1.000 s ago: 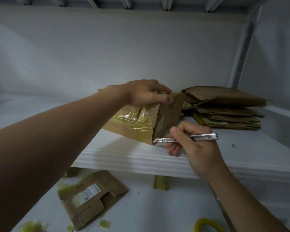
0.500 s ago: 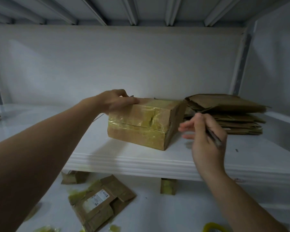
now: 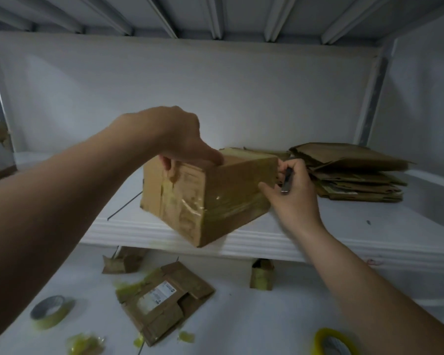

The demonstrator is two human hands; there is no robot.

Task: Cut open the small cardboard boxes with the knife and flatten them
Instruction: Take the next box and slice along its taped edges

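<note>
Box point(image 3: 208, 196) on shelf point(image 3: 344, 221), one corner past the lip. Your left hand point(image 3: 182, 142) grips its top edge. Your right hand point(image 3: 295, 193), touching the box's right face, holds the knife point(image 3: 286, 180) upright; that face looks nearest to cut.

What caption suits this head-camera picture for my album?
A taped cardboard box gripped by the left hand on a shelf; the right hand, holding a knife, touches its side.

Head camera looks forward and down, close to the shelf point(image 3: 344, 224).
</note>
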